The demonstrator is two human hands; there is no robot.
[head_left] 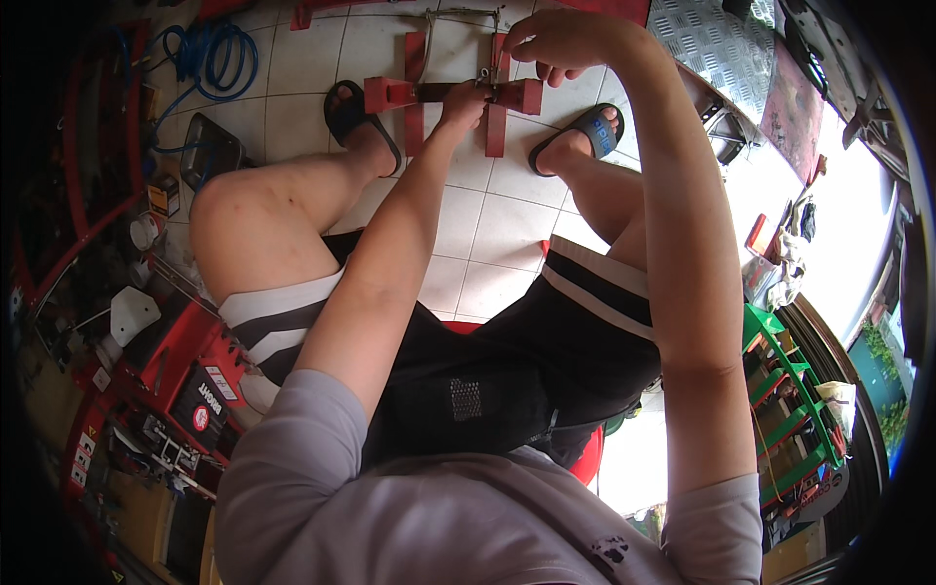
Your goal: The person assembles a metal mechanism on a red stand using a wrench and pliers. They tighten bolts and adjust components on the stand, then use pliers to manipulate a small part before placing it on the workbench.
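Left hand [466, 102] is closed around the dark bar at the middle of a red metal frame [390, 95] that lies on the white tiled floor [487, 224] between the person's feet. Right hand [551, 44] sits a little higher and to the right, fingers curled together over a thin metal rod [492, 58] that rises from the frame's right part; the fingertips pinch on it, though the exact contact is too small to make out. The frame has red block ends at left and right and red strips running away from and toward the person across the bar.

Head view, around that: the person is seated, knees spread, in black shorts with white stripes and a grey shirt. A black sandal [351, 112] stands just left of the frame, touching or nearly touching its left block; a sandal with a blue strap [590, 132] stands just right of it. A blue coiled hose [210, 58] lies on the floor at upper left, well apart from the frame. A red tool cart [185, 370] stands by the left thigh, with small parts on it. At upper right is a grey checker plate [712, 44], and at the right edge a green rack [790, 409].
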